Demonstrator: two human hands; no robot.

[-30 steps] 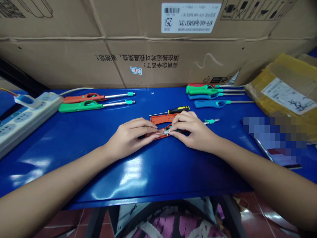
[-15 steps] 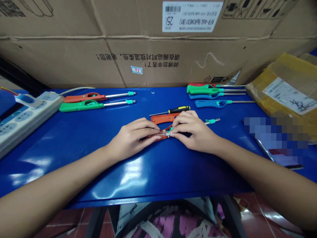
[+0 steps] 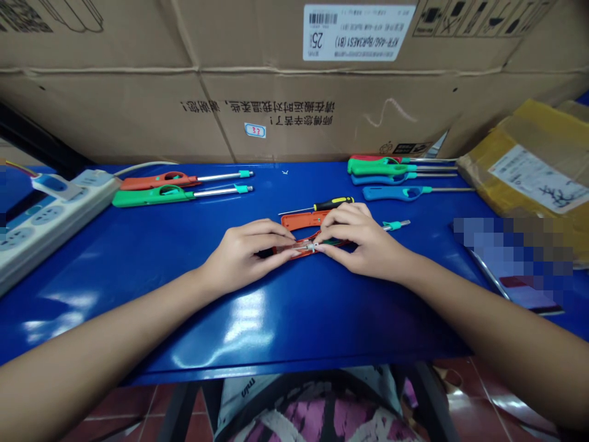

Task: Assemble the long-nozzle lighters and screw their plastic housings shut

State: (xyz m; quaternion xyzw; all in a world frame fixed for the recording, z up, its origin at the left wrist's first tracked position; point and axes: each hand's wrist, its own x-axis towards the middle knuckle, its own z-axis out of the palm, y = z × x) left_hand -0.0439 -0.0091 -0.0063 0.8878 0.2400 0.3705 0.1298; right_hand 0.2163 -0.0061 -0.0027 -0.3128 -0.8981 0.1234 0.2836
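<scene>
An orange lighter body half lies opened on the blue table in front of me, its inner parts showing. My left hand grips its left end between thumb and fingers, around a clear fuel tank. At the tank's right end, my right hand pinches a small whitish part with thumb and forefinger. The lighter's metal tube with a teal piece sticks out beyond my right hand. Just behind lie the other orange shell half, partly covered by my right fingers, and a black-and-yellow screwdriver.
Orange and green lighters lie at the left beside a white power strip. Several more lighters, one a blue lighter, lie at the back right near a yellow-taped package. A large cardboard box stands behind.
My right fingers have shifted slightly at the tank's end. The left hand keeps its grip, and the lighter stays about where it was.
</scene>
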